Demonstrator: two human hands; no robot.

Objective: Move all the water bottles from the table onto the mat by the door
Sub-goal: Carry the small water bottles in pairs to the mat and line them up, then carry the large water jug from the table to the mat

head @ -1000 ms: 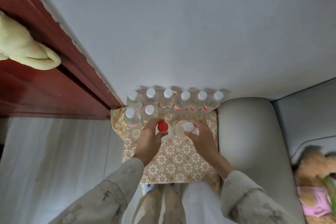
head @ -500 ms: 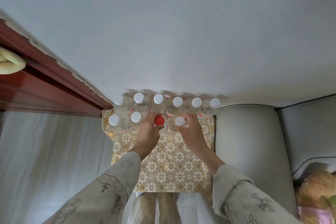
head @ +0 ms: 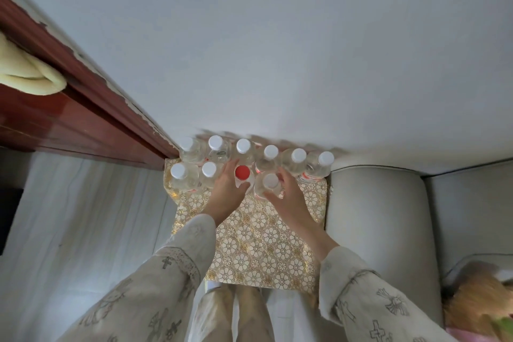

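Bottles stand upright on the gold flower-patterned mat by the red-brown door frame, their long axes vertical and their caps facing the camera. Six white-capped ones line the wall; two more white caps sit in front at the left. Beside those, the red-capped bottle and a white-capped bottle continue this second row.

The left hand is wrapped around the red-capped bottle from the near side, fingers curled on its left flank and thumb on its right, so it is clamped on the body below the cap. The right hand grips the white-capped bottle the same way, fingers reaching behind it toward the back row. Each bottle lies just ahead of its own hand, away from the person. Whether both bases are fully down on the mat is hidden by the hands; I judge them set or nearly set. Letting go means drawing each hand straight back toward the body, clear of the neighbours.

Compared with a second ago, both bottles have been pushed forward, closing up against the back row, and the hands have followed. The grey sofa arm borders the mat on the right.
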